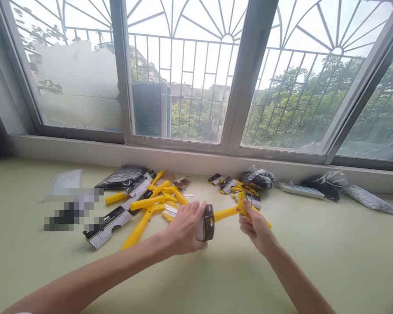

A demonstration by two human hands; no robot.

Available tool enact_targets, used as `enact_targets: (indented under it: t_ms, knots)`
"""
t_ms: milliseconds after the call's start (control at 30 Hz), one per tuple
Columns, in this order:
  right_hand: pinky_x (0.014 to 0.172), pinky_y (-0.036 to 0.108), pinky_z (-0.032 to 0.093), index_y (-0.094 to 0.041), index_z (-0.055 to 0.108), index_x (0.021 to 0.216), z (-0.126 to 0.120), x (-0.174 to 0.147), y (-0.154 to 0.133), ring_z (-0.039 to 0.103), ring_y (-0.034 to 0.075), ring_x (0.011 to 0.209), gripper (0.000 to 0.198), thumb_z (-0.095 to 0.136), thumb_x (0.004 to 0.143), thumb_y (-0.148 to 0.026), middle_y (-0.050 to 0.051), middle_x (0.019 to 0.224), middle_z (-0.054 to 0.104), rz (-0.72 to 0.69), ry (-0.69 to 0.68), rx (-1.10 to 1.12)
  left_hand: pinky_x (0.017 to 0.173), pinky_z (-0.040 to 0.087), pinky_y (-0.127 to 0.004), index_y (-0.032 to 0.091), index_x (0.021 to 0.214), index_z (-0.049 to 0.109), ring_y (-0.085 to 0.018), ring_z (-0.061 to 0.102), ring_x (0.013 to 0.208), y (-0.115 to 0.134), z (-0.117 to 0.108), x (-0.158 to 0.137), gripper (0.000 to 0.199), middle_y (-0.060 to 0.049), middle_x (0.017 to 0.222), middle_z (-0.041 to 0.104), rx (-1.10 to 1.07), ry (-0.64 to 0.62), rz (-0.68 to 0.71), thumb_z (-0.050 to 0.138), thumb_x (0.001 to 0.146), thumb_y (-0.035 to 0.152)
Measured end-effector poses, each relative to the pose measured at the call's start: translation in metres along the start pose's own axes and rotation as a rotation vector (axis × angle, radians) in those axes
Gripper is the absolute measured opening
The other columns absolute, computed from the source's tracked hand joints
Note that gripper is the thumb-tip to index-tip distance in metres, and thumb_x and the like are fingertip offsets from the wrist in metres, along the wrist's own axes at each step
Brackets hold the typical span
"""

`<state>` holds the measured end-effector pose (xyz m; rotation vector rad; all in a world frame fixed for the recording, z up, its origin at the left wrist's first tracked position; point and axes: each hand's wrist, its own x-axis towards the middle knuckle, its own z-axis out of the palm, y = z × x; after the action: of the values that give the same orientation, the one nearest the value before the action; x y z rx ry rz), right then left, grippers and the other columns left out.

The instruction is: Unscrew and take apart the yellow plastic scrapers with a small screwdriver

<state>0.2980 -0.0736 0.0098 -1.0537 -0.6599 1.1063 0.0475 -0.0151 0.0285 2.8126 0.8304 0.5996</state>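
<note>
My left hand is closed around a black-and-white cardboard packaging sleeve, its curved printed face turned to the right. A yellow scraper-like tool stretches from the sleeve to my right hand. My right fingers grip its wide head, thumb on top. The handle's far end is hidden behind the sleeve, so I cannot tell whether it goes inside. Just left of my left hand lies a loose pile of similar yellow tools. A flat packaging card rests in front of that pile.
Black plastic bags lie by the window ledge, with another clear-wrapped dark bag farther right. More carded yellow tools sit beyond my hands. A white tray-like box and a grey plastic bag are at the right.
</note>
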Motion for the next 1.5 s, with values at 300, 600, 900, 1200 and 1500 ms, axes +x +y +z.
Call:
enact_targets:
  t_ms: [300,600,900,1200,1500]
  knots:
    - [0.035,0.015,0.013,-0.020,0.048,0.074,-0.035,0.010,-0.015,0.007,0.002,0.045,0.051,0.084,0.073,-0.057,-0.013,0.051,0.023,0.008,0.034,-0.033,0.116,0.020,-0.064,0.012,0.157,0.028,-0.050,0.008,0.152,-0.079,-0.062,0.006,0.121,-0.029,0.164,0.017,0.012,0.015,-0.440,0.068,0.066,0.081]
    - [0.043,0.019,0.012,-0.019,0.054,0.078,0.049,-0.031,0.031,0.013,0.004,0.048,0.052,0.066,0.082,-0.070,-0.011,0.053,0.028,0.240,-0.332,-0.297,0.055,0.055,-0.028,0.020,0.138,0.037,-0.018,0.071,0.063,0.021,0.007,-0.022,0.071,-0.008,0.091,0.071,-1.468,-0.379,-0.437,0.063,0.087,0.061]
    - [0.057,0.029,0.032,-0.018,0.074,0.112,0.030,-0.034,0.025,0.036,0.013,0.060,0.053,0.065,0.083,-0.062,0.000,0.073,0.058,-0.196,-0.114,-0.724,0.035,0.040,-0.016,0.026,0.150,0.029,-0.009,0.054,0.041,-0.010,-0.001,-0.050,0.068,0.004,0.074,0.060,-1.342,-0.352,-0.622,0.058,0.091,0.040]
    - [0.055,0.028,0.033,-0.023,0.064,0.111,0.046,-0.050,0.039,0.038,0.015,0.061,0.040,0.047,0.099,-0.057,-0.002,0.069,0.045,-0.349,-0.285,-0.839,0.036,0.042,-0.016,0.032,0.156,0.012,-0.008,0.056,0.040,-0.012,-0.008,-0.054,0.067,0.001,0.087,0.060,-1.118,-0.265,-0.588,0.044,0.098,0.040]
    - [0.050,0.029,0.026,-0.022,0.071,0.098,0.049,-0.054,0.042,0.032,0.014,0.052,0.039,0.051,0.098,-0.055,-0.002,0.058,0.040,-0.549,-0.205,-0.878,0.035,0.042,-0.017,0.033,0.156,0.008,-0.008,0.054,0.040,-0.004,-0.008,-0.054,0.065,0.001,0.088,0.055,-1.075,-0.230,-0.598,0.041,0.100,0.037]
